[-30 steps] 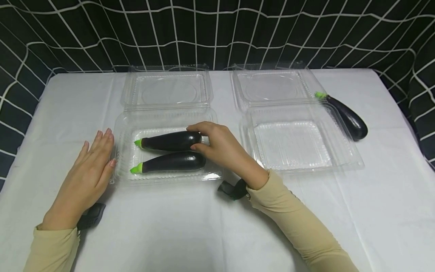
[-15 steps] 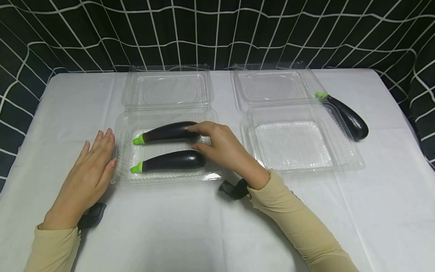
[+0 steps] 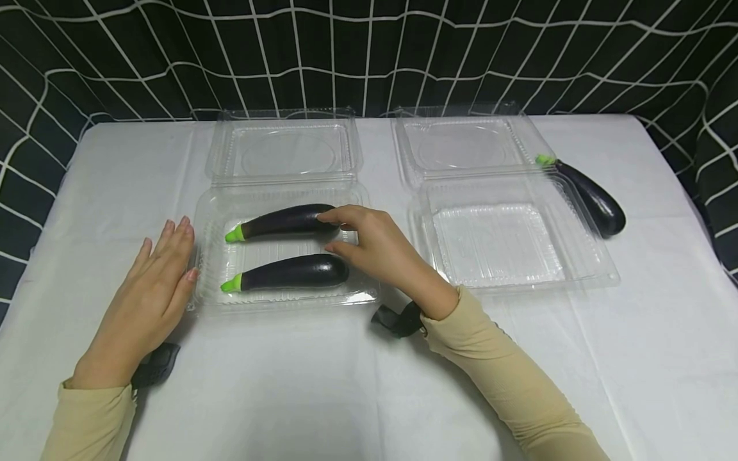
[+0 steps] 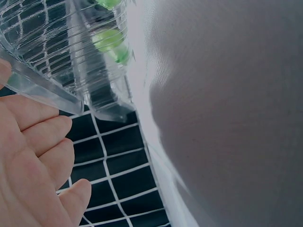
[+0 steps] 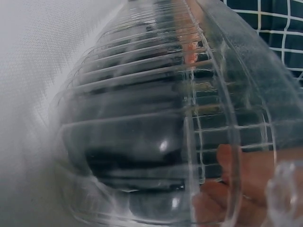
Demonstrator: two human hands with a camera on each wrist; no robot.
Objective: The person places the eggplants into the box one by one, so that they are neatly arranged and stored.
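Inside the left clear box (image 3: 262, 195) in the head view, the far eggplant (image 3: 282, 221) is lying, probably firm and slippery, best held by its fat middle; the right hand (image 3: 371, 242) is touching its end, thumb apart. The left wrist view is showing the left hand (image 4: 31, 163), unclenched, beside the box; the right wrist view, smooth ribbed walls (image 5: 109, 85).

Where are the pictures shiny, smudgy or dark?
Head view: mostly clear, glints on the front eggplant and left plastic box; right wrist view: a dark eggplant smudged behind that box's ribs; left wrist view: blurry green stem, grey shadow on the white cloth.
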